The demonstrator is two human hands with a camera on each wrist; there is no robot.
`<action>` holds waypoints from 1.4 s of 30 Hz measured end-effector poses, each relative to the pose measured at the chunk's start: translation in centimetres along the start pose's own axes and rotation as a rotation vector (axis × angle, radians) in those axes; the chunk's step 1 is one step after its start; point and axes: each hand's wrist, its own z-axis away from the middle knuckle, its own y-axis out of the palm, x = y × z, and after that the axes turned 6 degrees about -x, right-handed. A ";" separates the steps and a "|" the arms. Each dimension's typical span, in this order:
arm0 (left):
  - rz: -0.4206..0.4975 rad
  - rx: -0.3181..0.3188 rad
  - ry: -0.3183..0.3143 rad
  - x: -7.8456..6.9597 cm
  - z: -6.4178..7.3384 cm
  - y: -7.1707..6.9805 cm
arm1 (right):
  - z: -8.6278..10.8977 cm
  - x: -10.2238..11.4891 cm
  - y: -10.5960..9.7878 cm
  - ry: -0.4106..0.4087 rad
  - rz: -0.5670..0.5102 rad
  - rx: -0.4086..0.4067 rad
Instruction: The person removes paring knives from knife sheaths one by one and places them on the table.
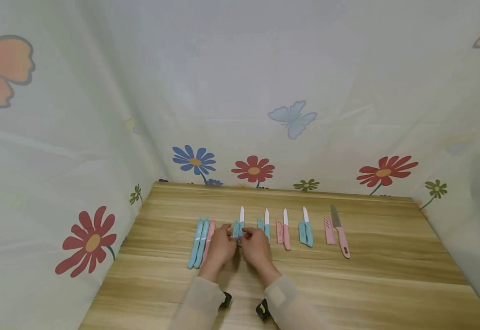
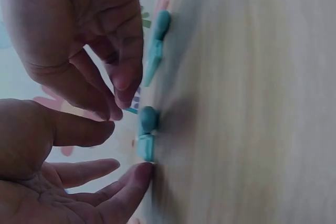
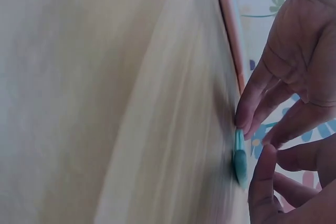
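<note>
On the wooden table a paring knife [image 1: 242,215] with a white blade and teal handle lies with its teal sheath [image 1: 236,229] just to its left. My left hand [image 1: 222,247] is over the sheath; in the left wrist view its fingertip [image 2: 143,171] is right at the sheath's end, fingers loosely bent. My right hand [image 1: 257,247] hovers beside the knife's handle [image 2: 148,119], with thumb and fingers apart and nothing between them. In the right wrist view both hands' fingertips come close together above the teal sheath [image 3: 239,139] and handle [image 3: 240,167].
Left of the hands lie two sheathed teal knives [image 1: 199,243] and a sheathed pink knife [image 1: 210,233]. To the right, several knives lie beside their sheaths, including a pink one [image 1: 286,231], a teal one [image 1: 308,233] and a larger pink-handled knife [image 1: 342,240]. Flowered curtain [image 1: 223,91] surrounds the table.
</note>
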 end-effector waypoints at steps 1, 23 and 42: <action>-0.002 0.002 0.008 0.0 0.2 -0.1 | 0.2 0.0 0.0 -0.001 -0.021 0.002; -0.121 -0.079 0.037 -0.8 4.9 -4.2 | 3.9 2.4 0.4 0.149 -0.548 0.278; -0.172 -0.105 0.033 0.8 5.8 -4.6 | 5.2 2.1 1.7 0.115 -0.519 0.416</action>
